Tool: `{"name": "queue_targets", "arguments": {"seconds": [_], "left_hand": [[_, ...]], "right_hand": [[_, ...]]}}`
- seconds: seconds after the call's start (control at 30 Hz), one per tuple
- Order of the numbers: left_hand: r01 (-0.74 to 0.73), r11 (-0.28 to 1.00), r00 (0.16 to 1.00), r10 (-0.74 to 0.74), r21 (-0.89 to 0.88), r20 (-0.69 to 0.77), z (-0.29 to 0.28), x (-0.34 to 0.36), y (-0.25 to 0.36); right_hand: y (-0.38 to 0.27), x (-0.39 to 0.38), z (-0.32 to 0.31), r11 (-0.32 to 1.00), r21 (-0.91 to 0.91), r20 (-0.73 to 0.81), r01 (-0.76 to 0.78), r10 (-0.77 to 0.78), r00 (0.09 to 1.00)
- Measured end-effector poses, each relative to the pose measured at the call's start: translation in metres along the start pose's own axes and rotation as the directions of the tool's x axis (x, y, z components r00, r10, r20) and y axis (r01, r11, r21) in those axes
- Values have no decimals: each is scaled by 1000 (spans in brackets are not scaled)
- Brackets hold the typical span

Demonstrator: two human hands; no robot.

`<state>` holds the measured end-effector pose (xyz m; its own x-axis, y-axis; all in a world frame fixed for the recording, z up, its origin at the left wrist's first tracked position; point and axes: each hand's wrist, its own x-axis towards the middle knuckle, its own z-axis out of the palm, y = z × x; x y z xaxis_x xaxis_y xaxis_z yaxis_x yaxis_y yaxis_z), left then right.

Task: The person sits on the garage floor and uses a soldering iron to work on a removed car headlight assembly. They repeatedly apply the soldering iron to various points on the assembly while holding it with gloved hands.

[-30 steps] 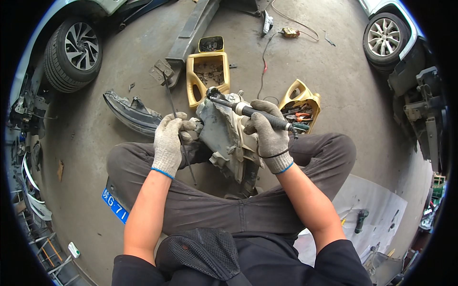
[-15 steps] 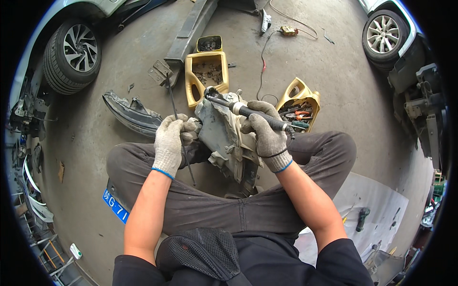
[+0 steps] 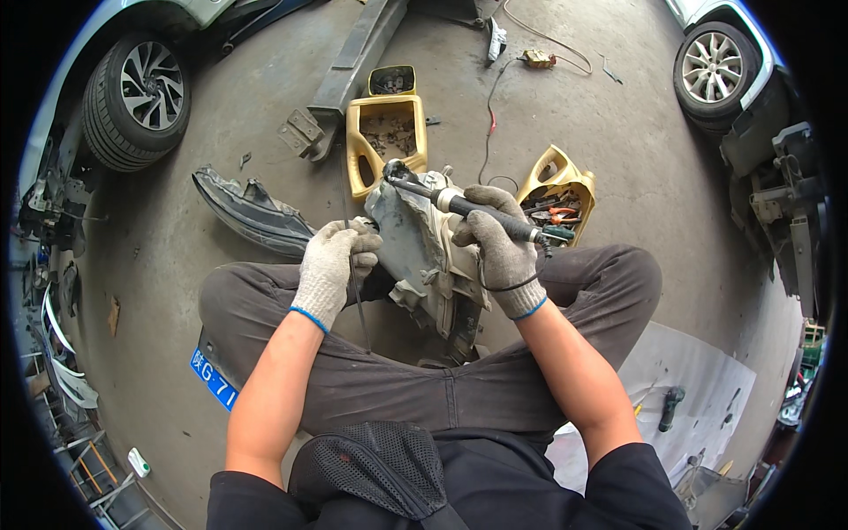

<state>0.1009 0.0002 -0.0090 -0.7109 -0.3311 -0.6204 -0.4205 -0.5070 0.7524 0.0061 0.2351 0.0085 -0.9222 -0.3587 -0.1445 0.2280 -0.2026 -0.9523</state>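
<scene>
My left hand (image 3: 332, 258) and my right hand (image 3: 502, 238) both wear off-white knit gloves with blue cuffs. Pinched in the left fingers is a long thin dark rod (image 3: 360, 309), running up and down past the knee. The right fingers are wrapped round a slim tool with a black handle and a metal barrel, which looks like a hot-air welder (image 3: 473, 212). Its front end lies over the upper part of a dirty grey and beige plastic housing (image 3: 402, 234), probably a headlamp's. That housing stands between my crossed legs. Whether the barrel touches it, I cannot tell.
Beyond the housing stands a cut-open yellow jug (image 3: 353, 113) of small parts. A second cut yellow jug (image 3: 583, 185) at right holds pliers. A curved dark trim piece (image 3: 256, 216) lies left. A grey steel beam (image 3: 358, 66) crosses the floor; a cable (image 3: 488, 115) trails there.
My left hand has shifted right, nearer the housing, carrying the rod with it; the rod's upper end has swung right. My right hand and the tool keep nearly the same place over the housing.
</scene>
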Motion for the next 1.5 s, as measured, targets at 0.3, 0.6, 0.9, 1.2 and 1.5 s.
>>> {"name": "queue_targets", "arguments": {"seconds": [0.3,0.6,0.9,1.2,1.5], "left_hand": [[-29,989,999,32,144,-14,8,-4,-1],[-132,979,982,151,158,-113,9,-11,13],[-97,900,995,83,426,52,8,-42,18],[-31,955,997,9,296,73,20,-17,-5],[24,958,998,-40,286,49,26,-14,-7]], "right_hand": [[-1,1,0,998,-61,26,22,-21,999],[-4,2,-2,999,-39,9,18,-18,1000],[-17,4,-37,894,-372,-71,249,-295,953],[-20,4,-35,904,-333,123,267,-239,963],[-22,0,-28,997,-26,47,67,-66,997]]}}
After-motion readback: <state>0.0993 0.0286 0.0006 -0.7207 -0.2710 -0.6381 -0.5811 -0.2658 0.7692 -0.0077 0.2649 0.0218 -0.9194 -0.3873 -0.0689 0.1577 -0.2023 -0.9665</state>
